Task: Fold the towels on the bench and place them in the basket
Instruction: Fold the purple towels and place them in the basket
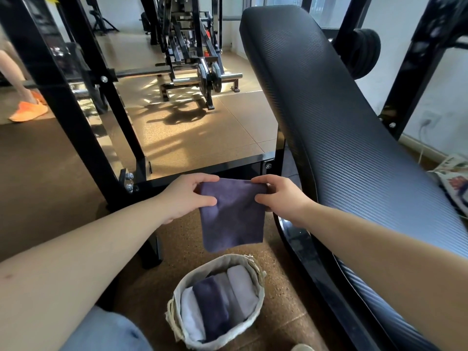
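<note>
Holding stage, fold nearly done: towel (pixel 233 216) hangs in the air just above the basket (pixel 202 268), a flat panel.

- Left hand (pixel 188 196): pinches the towel's upper left corner, thumb on the near face.
- Right hand (pixel 278 196): pinches the upper right corner the same way.
- Towel: dark blue-violet, soft nap, roughly square, bottom edge clear of the basket's rim.
- Basket: pale, woven, on the floor. It holds folded towels (pixel 215 302) packed side by side in white, dark blue and greys.
- Bench (pixel 342 122): black ribbed pad, right of the basket.

Next move, as judged: probably one more fold to narrow the panel to match those stored, then lowering it into what little room remains in the basket.
</note>
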{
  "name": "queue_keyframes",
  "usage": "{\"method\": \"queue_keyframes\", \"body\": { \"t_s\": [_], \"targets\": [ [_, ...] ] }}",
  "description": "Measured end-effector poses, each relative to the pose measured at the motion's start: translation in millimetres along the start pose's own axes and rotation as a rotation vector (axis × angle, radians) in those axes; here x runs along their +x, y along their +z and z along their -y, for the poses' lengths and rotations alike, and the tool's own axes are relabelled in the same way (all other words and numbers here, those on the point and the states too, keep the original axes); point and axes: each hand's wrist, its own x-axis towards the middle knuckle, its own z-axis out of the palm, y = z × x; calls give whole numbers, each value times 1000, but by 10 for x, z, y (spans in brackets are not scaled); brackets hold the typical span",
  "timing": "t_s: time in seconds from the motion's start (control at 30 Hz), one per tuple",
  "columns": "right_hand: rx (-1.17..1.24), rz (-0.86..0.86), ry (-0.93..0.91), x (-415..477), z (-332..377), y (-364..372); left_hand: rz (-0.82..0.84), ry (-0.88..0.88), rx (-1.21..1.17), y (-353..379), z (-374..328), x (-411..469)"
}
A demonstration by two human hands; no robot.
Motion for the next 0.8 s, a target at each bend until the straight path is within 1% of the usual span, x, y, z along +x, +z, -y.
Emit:
{"method": "queue_keyframes", "body": {
  "t_s": [0.13, 0.2, 0.3, 0.5, 0.8],
  "targets": [
    [-173, -10, -26, -18, 4, -15, 18, 29, 211, 37, -13, -30],
    [-216, -8, -28, -32, 18, -27, -4, 49, 269, 55, -13, -23],
    [-243, -21, -49, -21, 38, -54, -38, 65, 289, 52, -30, -15],
    [-337, -17, -72, 3, 20, -65, -19, 90, 314, 62, -82, -25],
    [-250, -6, 15, 43, -18, -58, -38, 65, 334, 96, -108, -18]
  ]
}}
